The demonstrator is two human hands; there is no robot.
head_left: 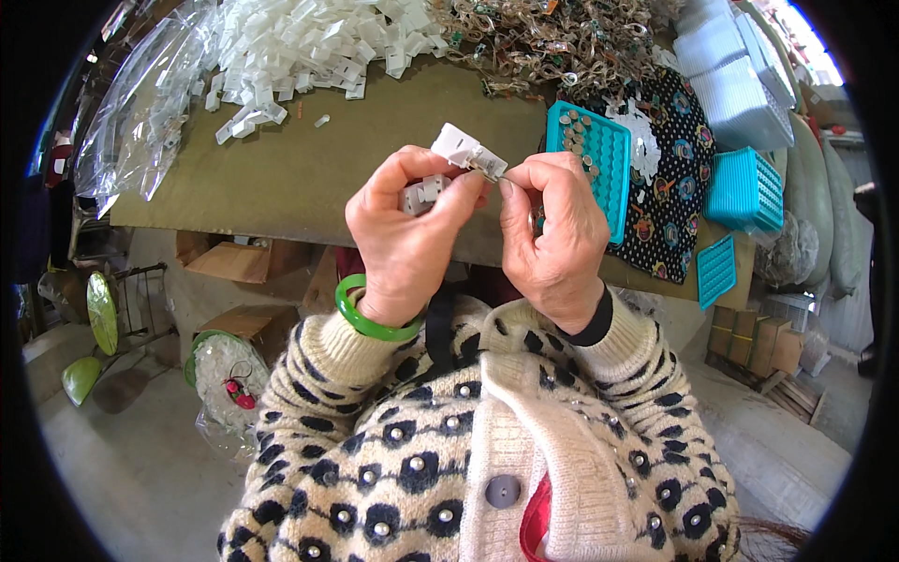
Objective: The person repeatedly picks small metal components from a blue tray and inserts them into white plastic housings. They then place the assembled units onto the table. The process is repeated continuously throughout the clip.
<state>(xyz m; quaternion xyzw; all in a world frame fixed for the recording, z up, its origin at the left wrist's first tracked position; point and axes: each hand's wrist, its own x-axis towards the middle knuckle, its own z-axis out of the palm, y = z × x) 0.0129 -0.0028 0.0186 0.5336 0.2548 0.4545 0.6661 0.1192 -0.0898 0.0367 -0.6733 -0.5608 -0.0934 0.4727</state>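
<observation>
My left hand (405, 220) is closed round white plastic housings. One white housing (459, 148) stands out from its fingertips over the table, and a second white housing (426, 194) is tucked in the palm. My right hand (554, 229) meets the left at the first housing's near end. Its thumb and forefinger pinch a small piece there, too small and covered to name. Something small and round shows partly inside the curled fingers of my right hand. To its right lies a turquoise tray (613, 173) with several small round metal discs (574, 131) at its left side.
White housings (323, 42) are heaped at the far left beside a clear plastic bag (145, 122). Tangled wires with small circuit boards (562, 42) pile up at the back. Stacked turquoise trays (743, 190) and white trays (735, 75) stand right, past a patterned cloth (676, 201).
</observation>
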